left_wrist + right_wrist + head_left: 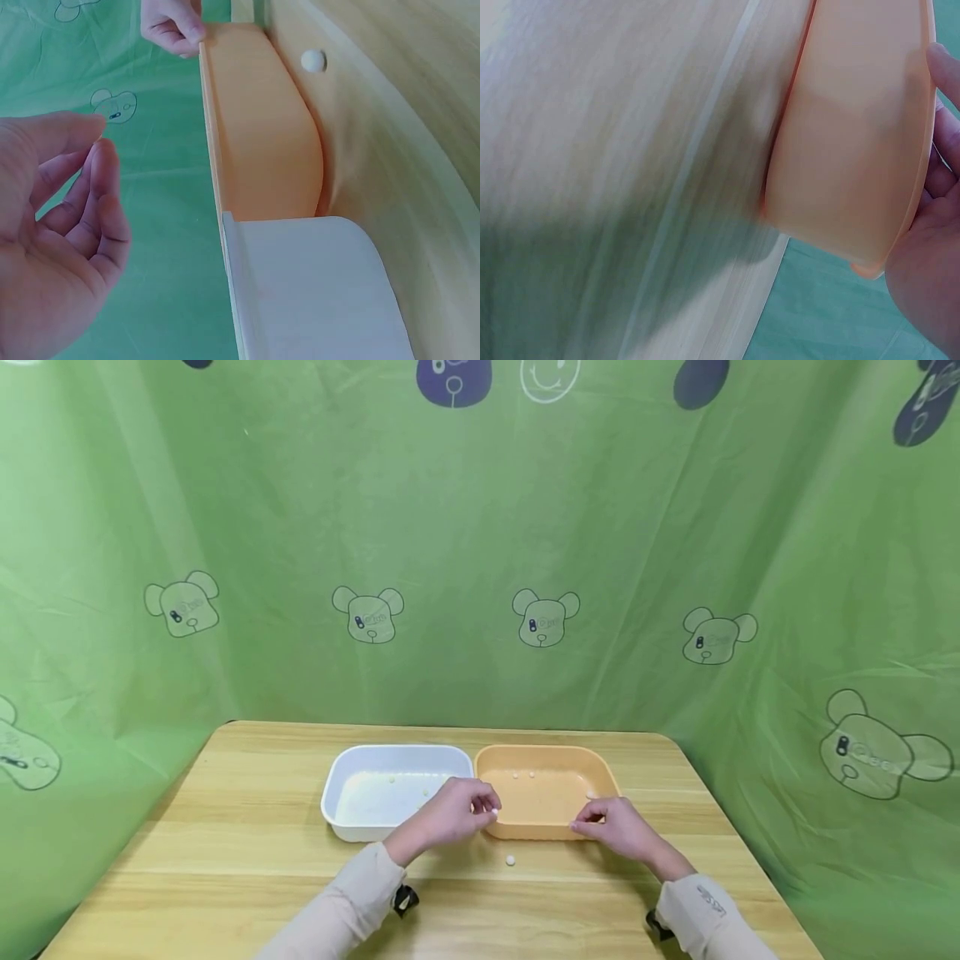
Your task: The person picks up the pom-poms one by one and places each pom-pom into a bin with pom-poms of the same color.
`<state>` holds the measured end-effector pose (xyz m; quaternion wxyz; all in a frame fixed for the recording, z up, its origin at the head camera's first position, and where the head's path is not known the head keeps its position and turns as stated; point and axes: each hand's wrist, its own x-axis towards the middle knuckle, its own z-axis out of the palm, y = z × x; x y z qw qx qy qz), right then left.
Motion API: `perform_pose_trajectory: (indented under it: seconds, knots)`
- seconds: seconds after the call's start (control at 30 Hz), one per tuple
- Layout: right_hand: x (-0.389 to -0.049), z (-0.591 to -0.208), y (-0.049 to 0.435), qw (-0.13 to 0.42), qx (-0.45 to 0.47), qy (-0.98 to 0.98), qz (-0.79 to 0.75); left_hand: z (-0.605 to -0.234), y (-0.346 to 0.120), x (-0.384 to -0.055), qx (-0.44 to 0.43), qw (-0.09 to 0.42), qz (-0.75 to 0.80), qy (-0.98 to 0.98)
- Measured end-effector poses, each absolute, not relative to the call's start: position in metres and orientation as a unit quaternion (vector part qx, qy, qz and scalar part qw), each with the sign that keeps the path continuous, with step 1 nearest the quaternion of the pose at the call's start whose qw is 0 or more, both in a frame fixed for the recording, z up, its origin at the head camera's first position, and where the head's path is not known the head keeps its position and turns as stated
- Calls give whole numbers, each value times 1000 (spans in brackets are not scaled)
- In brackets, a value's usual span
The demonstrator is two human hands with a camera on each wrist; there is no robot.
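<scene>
My left hand (459, 810) is above the near edges of two bins where they meet. Its thumb and forefinger pinch a small white ball (495, 812), mostly hidden by the fingertips in the left wrist view. My right hand (618, 827) grips the near rim of the orange bin (540, 831) toward its right corner, thumb outside as the right wrist view shows. Small white balls (532, 775) lie inside the orange bin. Another white ball (511, 860) rests on the wood in front of it, also seen as a loose ball (313, 61) in the left wrist view.
Left of the orange bin and against it stands a white bin (356, 833) with a few small pale balls (392, 780) inside. Both are on a wooden table (247, 827). A green curtain (450, 685) with bear heads hangs behind and at the sides.
</scene>
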<state>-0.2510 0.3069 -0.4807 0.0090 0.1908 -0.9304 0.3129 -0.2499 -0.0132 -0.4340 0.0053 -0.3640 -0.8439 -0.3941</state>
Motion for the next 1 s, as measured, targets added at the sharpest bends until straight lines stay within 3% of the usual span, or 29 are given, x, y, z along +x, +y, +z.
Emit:
perform_pose_trajectory:
  seconds: [0.17, 1.0]
  knots:
    - [-252, -482, 308, 10, 193, -930, 312, -435, -10, -258, -353, 22, -424, -834]
    - [-252, -481, 307, 10, 194, -930, 311, -437, 12, -287, -268, -10, -465, -844]
